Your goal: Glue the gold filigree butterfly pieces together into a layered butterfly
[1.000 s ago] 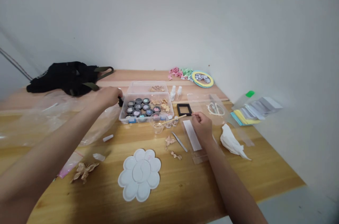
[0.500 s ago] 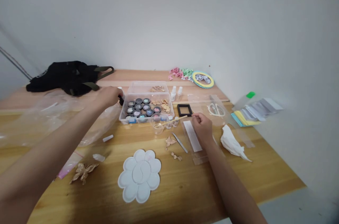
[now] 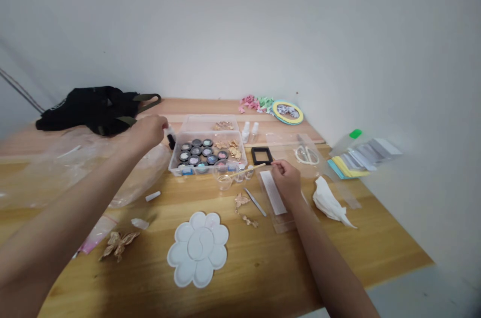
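Note:
My left hand is reached out to the far left of the clear plastic box. Its fingers are closed together beside a small black-and-white bottle; whether they touch it or hold something small, I cannot make out. The box contains several round pots of coloured powder and gold foil-like pieces. My right hand is closed in a pinch close to the black square frame, above a clear sheet with a white strip. What its fingertips hold is hidden. A pale stick rests across a small clear cup.
In front lies a white flower-shaped palette, with tweezers and gold butterfly pieces behind it. Crumpled tissue and coloured cards are at right. A black bag and clear plastic cover the left.
My left hand has risen slightly up and left, away from the black part of the small bottle, which now shows more. My right hand stays almost where it was.

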`<control>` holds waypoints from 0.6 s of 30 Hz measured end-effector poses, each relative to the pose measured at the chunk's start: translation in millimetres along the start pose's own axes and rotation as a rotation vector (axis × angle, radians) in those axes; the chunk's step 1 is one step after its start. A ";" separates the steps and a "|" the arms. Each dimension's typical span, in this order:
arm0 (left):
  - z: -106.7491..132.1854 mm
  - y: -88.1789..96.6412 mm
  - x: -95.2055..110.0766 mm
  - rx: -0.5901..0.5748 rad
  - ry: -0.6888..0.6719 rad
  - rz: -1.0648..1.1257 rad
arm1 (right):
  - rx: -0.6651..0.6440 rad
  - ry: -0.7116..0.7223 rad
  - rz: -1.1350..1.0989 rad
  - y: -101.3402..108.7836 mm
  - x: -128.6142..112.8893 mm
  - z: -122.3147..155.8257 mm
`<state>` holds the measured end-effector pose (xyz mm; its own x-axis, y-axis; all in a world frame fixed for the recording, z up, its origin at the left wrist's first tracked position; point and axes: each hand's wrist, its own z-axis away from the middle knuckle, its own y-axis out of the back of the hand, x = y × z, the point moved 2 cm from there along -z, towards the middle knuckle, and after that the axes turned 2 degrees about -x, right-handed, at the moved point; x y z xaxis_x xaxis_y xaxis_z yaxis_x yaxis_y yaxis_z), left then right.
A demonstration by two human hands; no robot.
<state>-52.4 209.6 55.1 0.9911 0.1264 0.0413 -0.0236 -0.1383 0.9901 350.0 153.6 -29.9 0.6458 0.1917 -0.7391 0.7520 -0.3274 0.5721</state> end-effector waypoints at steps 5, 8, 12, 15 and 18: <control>-7.5 8.4 1.9 0.030 0.069 0.086 | -0.006 -0.002 -0.008 -1.8 1.4 -0.4; -15.5 3.2 2.8 -0.031 0.066 0.132 | -0.005 -0.003 -0.008 -0.8 0.3 0.3; -21.3 -2.5 2.9 -0.047 0.038 0.112 | -0.001 -0.001 -0.006 1.2 -1.5 1.0; -22.5 -3.4 3.2 -0.048 0.013 0.100 | -0.003 0.000 -0.005 1.4 -1.8 1.1; -22.7 -3.3 4.9 -0.055 -0.008 0.091 | -0.007 0.005 -0.008 1.3 -1.7 0.9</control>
<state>-50.4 233.0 55.1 0.9855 0.1083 0.1305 -0.1204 -0.0947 0.9882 349.8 152.0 -28.2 0.6405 0.1987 -0.7418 0.7579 -0.3196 0.5687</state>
